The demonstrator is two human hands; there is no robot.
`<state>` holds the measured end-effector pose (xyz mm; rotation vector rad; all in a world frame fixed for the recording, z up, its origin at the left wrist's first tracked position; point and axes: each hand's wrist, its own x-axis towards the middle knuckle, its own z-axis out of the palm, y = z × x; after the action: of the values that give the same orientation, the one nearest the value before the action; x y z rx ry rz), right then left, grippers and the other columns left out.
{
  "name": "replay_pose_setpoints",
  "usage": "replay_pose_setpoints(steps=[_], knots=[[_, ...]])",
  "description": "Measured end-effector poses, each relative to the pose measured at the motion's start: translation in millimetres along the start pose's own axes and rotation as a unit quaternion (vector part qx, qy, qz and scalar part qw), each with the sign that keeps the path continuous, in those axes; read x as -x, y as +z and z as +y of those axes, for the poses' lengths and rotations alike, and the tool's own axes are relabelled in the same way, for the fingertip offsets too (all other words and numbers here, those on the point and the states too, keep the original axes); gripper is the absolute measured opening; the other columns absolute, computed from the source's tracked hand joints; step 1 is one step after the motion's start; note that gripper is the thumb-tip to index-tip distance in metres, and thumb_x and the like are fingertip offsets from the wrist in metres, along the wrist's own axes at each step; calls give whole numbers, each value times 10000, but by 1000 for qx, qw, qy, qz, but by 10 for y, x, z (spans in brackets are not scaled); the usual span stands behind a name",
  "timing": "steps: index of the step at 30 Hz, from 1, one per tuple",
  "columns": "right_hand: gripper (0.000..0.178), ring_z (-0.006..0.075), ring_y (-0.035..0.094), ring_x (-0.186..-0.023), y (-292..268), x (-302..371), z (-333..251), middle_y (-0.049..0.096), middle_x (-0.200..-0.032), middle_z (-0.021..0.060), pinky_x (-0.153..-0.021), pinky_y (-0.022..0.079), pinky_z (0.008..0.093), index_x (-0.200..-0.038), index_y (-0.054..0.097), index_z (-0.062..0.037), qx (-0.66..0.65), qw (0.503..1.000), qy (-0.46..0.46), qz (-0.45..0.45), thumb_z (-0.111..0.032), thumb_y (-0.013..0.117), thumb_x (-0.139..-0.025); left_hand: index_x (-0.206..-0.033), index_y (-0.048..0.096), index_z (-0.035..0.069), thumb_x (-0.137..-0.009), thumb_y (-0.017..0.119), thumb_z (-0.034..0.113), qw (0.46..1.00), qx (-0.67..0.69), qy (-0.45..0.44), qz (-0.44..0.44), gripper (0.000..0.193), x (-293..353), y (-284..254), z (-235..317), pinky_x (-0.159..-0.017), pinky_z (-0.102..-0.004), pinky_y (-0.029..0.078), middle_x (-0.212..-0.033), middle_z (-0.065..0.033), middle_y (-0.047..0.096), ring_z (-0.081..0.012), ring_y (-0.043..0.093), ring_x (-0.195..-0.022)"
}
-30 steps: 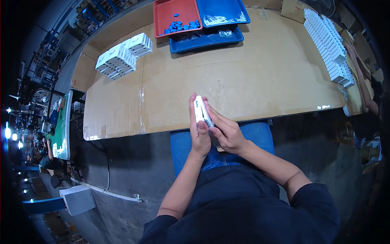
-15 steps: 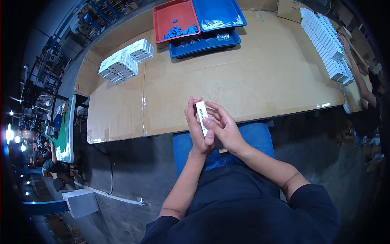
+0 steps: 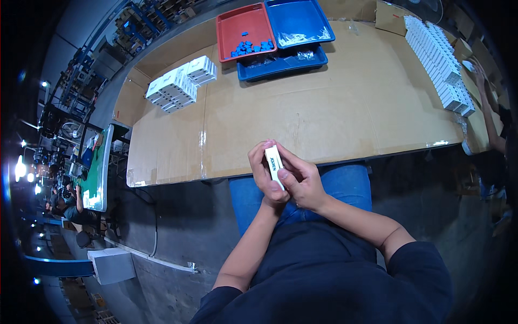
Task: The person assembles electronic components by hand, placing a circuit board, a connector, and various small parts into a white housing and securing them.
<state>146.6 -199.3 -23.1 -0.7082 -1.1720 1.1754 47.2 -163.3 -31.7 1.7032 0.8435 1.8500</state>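
- The hands, left hand (image 3: 262,171) and right hand (image 3: 306,186), close together around a white box (image 3: 274,163).
- That box sits in their grasp, by the near edge of the tabletop (image 3: 302,119).
- Stacked white cartons (image 3: 175,87) stand farther left.

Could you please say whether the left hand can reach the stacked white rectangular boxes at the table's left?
Probably not just now: the left hand grips a white oblong box, though only brown cardboard lies before the stack.

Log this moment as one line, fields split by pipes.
left hand: holding white box | right hand: holding same box | cardboard-covered table: red tray with blue pieces inside
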Motion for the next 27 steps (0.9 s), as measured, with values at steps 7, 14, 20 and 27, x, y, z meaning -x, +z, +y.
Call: replay_pose_setpoints(steps=[7,14,20,27], knots=[[622,147,647,-1153,-34,-13,-94,669,-1315,182,-970,545,320,-1557,416,79,10,1000,10,20,-202,657,-1057,-1356,499,-102,-945,378,645,1000,20,-20,-4,861,-27,81,-20,-1049,-459,468,-1304,-235,501,-335,558,-1219],[569,176,657,-1178,-140,-96,-115,656,-1374,219,-946,560,312,-1524,474,65,100,994,-20,47,-236,633,-1069,-1358,494,-111,-948,373,616,996,79,-49,-8,844,-71,188,-91,-1083,-448,456,-1305,-225,504,-332,555,-1237],[526,206,602,-1252,-262,-229,-79,623,-1393,198,-1012,515,326,-1522,494,42,118,992,42,10,-280,556,-1110,-1567,304,-113,-942,353,810,997,-41,-30,-66,1116,-76,102,-249,-1116,-460,424,-1434,-252,456,-364,536,-1280],[844,427,526,-1377,-457,-165,-162,456,-1556,244,-1164,401,536,-1570,465,-65,446,891,-56,-68,-497,757,-906,-1568,405,47,-1039,216,772,833,285,-473,-28,917,35,-124,-226,-1050,-391,519,-1349,-148,632,-259,642,-1218]])
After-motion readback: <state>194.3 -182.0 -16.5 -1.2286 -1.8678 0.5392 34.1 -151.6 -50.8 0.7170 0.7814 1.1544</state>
